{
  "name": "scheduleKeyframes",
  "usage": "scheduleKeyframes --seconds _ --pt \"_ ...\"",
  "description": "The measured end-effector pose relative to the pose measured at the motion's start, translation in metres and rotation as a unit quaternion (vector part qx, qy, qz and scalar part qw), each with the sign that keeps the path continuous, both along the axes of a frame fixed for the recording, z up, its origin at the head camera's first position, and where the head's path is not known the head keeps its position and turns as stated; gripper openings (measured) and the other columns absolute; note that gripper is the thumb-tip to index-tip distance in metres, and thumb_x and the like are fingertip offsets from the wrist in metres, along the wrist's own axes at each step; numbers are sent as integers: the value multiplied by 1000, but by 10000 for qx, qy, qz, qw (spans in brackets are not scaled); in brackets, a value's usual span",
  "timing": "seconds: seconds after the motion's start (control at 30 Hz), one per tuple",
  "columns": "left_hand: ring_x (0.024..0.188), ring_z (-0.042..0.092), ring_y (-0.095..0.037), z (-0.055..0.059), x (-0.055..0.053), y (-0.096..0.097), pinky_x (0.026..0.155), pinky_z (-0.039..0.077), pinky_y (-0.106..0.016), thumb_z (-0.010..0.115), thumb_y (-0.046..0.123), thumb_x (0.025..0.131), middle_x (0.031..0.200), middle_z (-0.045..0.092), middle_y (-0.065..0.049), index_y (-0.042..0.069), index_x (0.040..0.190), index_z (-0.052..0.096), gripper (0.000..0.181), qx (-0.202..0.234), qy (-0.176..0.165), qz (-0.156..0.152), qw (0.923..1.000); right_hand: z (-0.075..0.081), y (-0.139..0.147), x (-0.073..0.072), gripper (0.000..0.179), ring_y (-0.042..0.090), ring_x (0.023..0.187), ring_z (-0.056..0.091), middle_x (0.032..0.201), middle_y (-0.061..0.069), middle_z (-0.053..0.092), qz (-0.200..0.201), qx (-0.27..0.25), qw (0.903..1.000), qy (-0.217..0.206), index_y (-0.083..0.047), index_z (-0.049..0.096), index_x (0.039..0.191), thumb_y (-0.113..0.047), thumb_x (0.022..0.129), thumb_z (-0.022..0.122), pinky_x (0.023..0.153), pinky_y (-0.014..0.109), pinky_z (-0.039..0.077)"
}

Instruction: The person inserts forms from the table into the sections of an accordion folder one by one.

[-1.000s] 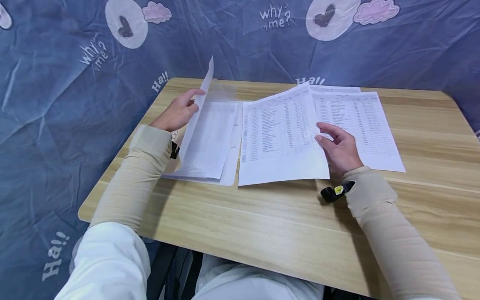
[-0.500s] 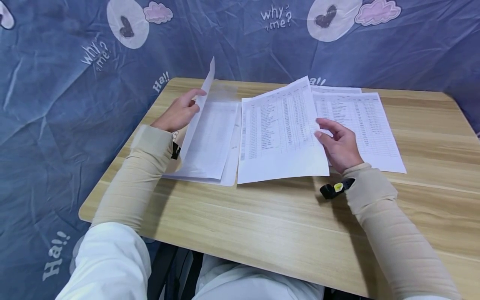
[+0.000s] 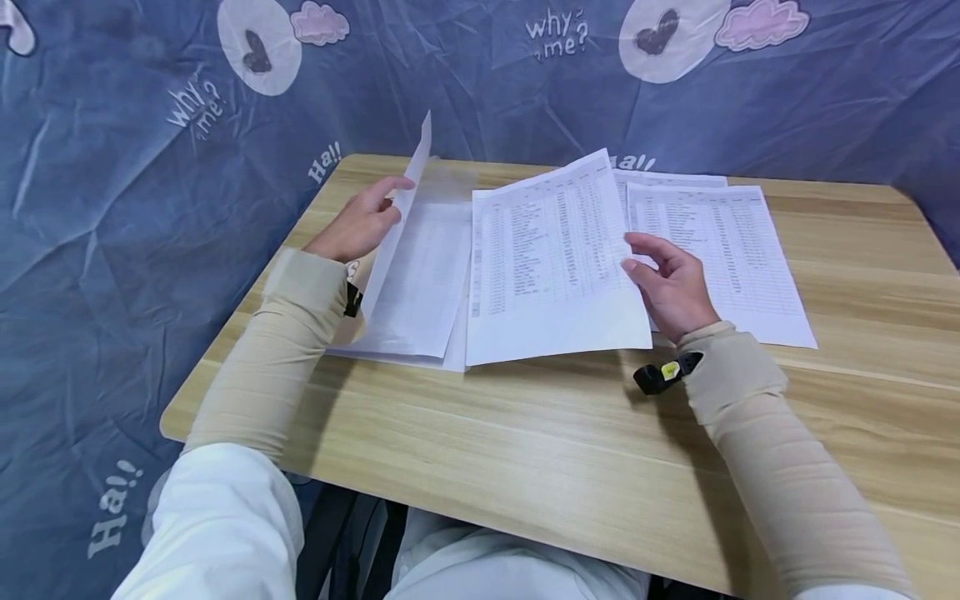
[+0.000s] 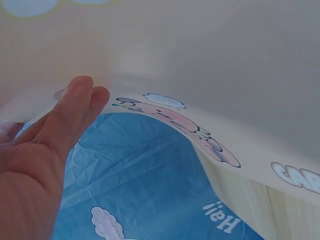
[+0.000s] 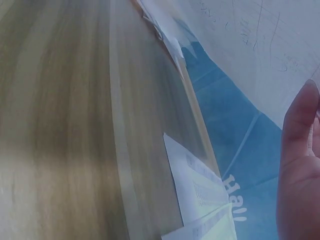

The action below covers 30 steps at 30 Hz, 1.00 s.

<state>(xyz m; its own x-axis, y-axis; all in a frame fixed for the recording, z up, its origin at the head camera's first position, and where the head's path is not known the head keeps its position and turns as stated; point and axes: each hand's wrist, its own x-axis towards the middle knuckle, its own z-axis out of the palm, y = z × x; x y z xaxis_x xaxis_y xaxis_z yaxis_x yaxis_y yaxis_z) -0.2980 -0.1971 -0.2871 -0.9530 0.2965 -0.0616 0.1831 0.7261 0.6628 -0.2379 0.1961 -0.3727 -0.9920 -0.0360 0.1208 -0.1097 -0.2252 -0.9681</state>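
My left hand pinches the raised cover of a folder at the left of the table. In the left wrist view, two fingers lie against the cover's outer face, printed with cartoon figures and lettering. White paper and a clear plastic sleeve lie inside the folder. Between thumb and fingers, my right hand holds the right edge of a printed table sheet. That sheet is lifted and tilted, its left edge overlapping the folder's right side. Its back shows in the right wrist view.
Two more printed sheets overlap at the back right: a front sheet and one partly hidden behind it. The wooden table ends against a blue cartoon-printed cloth. Its near edge is close to the person's lap.
My right hand has carried the printed sheet slightly left and up, so it now covers part of the folder's right side. My left hand keeps the cover raised, nearly still.
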Motion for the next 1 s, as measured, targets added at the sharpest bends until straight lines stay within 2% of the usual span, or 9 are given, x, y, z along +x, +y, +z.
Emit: scheduleKeyframes --seconds 0.3,0.4,0.63,0.83,1.0 --pt "115 41 -26 2 0 0 96 34 -42 31 17 99 149 30 -8 16 145 32 47 -3 -23 -33 10000 -2 -9 -3 36 6 79 60 112 5 51 132 -65 9999 11 1 57 124 3 88 59 72 15 50" --pt "113 42 -27 2 -1 1 94 35 -41 31 16 98 147 33 -9 15 145 33 47 15 3 -19 10000 -3 -12 -4 37 6 78 60 111 5 51 178 -121 9998 9 2 56 125 2 88 60 71 16 50" --pt "93 45 -27 1 -2 1 83 35 -37 32 13 98 124 46 -15 15 143 35 45 30 76 21 10000 -3 -18 -6 38 9 82 61 111 5 51 229 -105 9996 -140 0 56 126 0 88 60 68 20 52" --pt "93 46 -27 0 -3 -1 82 35 -37 32 13 97 126 46 -14 14 143 35 46 51 70 18 10000 -2 -23 -9 38 10 86 61 111 5 51 216 -74 9994 -252 0 55 126 0 89 60 70 21 52" --pt "88 46 -26 -2 -3 -2 80 35 -35 32 11 97 109 48 -15 13 143 36 46 58 96 20 9999 -1 -27 -10 37 9 85 60 111 5 51 210 -129 9994 -240 0 56 126 1 89 59 70 20 52"
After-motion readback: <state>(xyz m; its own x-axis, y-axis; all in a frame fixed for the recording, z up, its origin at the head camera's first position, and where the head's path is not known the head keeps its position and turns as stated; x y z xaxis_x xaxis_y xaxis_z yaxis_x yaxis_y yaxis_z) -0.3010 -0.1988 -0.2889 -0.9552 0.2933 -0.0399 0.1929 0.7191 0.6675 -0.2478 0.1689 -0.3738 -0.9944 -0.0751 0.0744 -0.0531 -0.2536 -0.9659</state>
